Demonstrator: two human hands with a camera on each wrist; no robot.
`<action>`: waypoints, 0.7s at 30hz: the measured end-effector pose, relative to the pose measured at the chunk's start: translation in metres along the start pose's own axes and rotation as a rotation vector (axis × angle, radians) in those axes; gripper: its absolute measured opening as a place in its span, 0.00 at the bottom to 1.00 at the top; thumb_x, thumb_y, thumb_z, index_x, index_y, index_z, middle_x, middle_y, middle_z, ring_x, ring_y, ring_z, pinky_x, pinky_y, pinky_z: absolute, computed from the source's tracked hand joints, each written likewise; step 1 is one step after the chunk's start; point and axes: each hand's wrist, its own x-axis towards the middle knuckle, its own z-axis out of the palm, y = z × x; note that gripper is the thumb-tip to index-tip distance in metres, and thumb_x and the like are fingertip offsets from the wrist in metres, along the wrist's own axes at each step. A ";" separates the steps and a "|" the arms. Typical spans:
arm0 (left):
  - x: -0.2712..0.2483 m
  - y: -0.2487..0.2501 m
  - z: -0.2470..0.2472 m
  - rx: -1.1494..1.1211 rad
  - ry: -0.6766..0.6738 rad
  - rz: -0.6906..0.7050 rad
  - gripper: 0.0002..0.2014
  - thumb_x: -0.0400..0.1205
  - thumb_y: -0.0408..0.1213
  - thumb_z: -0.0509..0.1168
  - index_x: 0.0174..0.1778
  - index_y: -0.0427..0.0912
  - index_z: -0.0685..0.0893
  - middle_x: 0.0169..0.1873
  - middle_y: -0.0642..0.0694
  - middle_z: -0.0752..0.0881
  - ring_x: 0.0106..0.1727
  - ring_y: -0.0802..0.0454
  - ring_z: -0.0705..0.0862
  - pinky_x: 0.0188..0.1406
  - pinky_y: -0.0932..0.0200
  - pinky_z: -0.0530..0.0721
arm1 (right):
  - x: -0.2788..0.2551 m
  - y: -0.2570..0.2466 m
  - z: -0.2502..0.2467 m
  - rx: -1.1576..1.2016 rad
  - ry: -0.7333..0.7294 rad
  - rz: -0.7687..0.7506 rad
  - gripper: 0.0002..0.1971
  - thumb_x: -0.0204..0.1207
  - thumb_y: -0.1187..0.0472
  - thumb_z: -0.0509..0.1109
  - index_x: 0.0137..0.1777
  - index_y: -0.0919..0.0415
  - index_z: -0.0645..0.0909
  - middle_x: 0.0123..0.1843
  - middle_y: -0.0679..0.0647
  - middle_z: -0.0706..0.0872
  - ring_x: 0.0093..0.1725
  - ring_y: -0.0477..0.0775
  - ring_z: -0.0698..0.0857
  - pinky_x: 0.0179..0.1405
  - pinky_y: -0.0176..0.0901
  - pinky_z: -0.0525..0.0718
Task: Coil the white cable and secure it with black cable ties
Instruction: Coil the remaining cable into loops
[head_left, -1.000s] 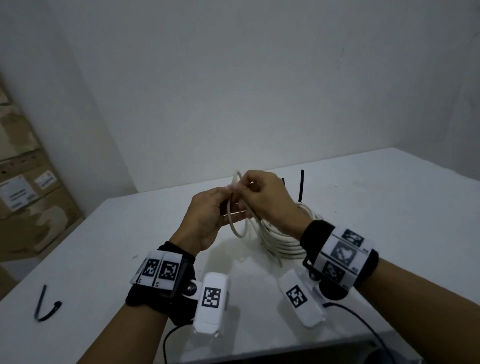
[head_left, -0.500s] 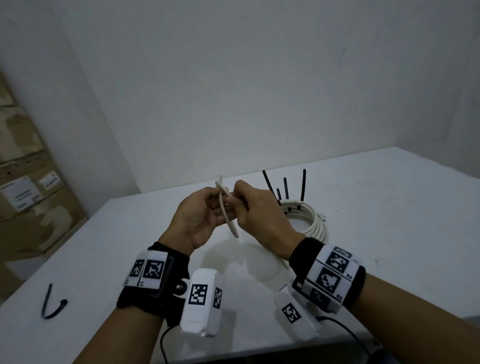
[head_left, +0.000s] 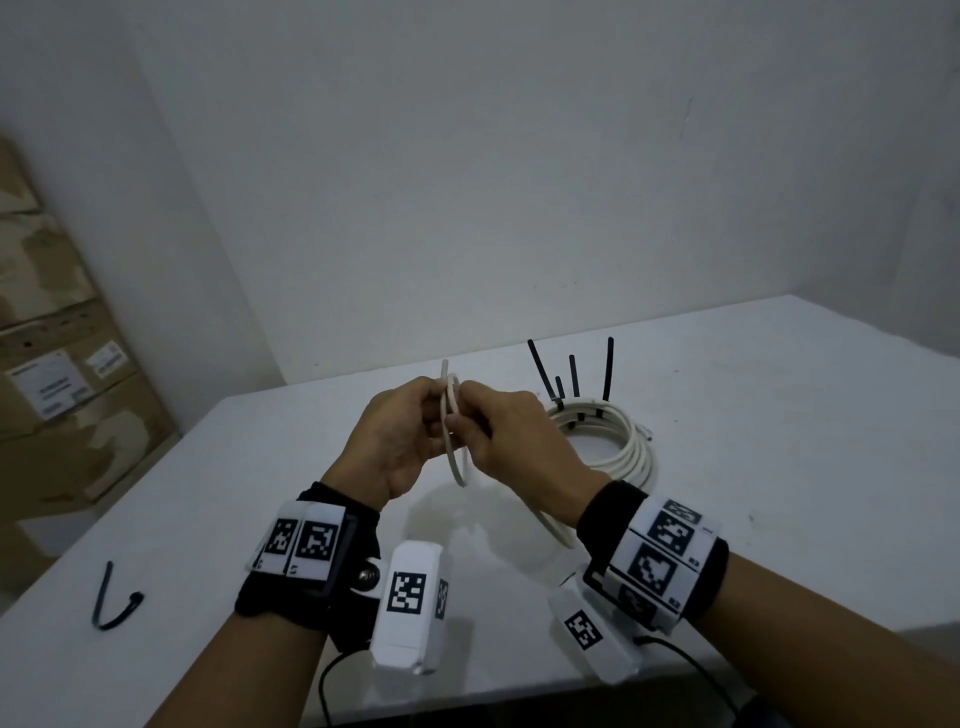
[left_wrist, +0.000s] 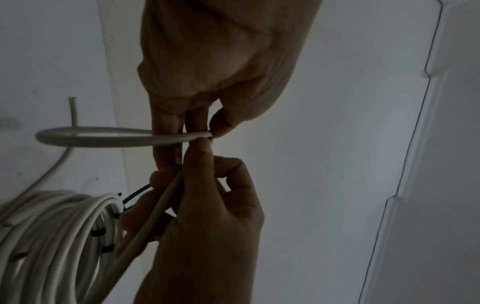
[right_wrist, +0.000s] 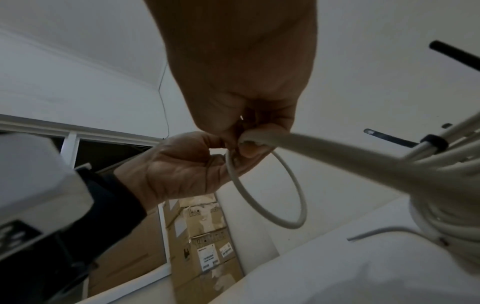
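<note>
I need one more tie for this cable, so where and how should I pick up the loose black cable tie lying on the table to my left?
Grip the loose black cable tie on its long straight leg, coming from above with the left hand. It lies flat and bent like a hook on the table, apart from everything else, so a fingertip pinch across the thin strap looks easiest; both hands hold the white cable now.

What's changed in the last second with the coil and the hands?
The coil came out from under the right hand and lies on the table, its tie tails in view. Both hands shrank the loose end into a small loop, pinched between them; the left hand holds as before. The spare tie stayed put.
</note>
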 end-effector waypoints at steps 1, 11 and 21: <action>0.000 0.000 0.000 0.000 -0.005 -0.002 0.12 0.84 0.31 0.57 0.46 0.32 0.86 0.33 0.41 0.86 0.29 0.50 0.84 0.27 0.60 0.85 | 0.000 0.001 0.001 -0.034 0.004 -0.029 0.07 0.80 0.62 0.65 0.40 0.61 0.75 0.31 0.58 0.84 0.30 0.60 0.78 0.31 0.48 0.75; 0.002 0.020 -0.003 -0.302 0.047 0.039 0.13 0.87 0.31 0.49 0.46 0.34 0.79 0.19 0.49 0.72 0.21 0.55 0.73 0.20 0.65 0.79 | -0.014 -0.011 0.005 -0.208 -0.020 -0.084 0.19 0.81 0.46 0.63 0.68 0.53 0.71 0.50 0.52 0.85 0.45 0.57 0.85 0.38 0.46 0.76; 0.001 0.039 -0.034 -0.400 0.070 0.142 0.13 0.87 0.32 0.49 0.43 0.38 0.77 0.18 0.53 0.67 0.19 0.58 0.65 0.16 0.67 0.64 | -0.061 -0.011 0.018 0.546 -0.227 0.661 0.25 0.77 0.33 0.58 0.51 0.57 0.67 0.42 0.62 0.87 0.24 0.55 0.84 0.15 0.36 0.76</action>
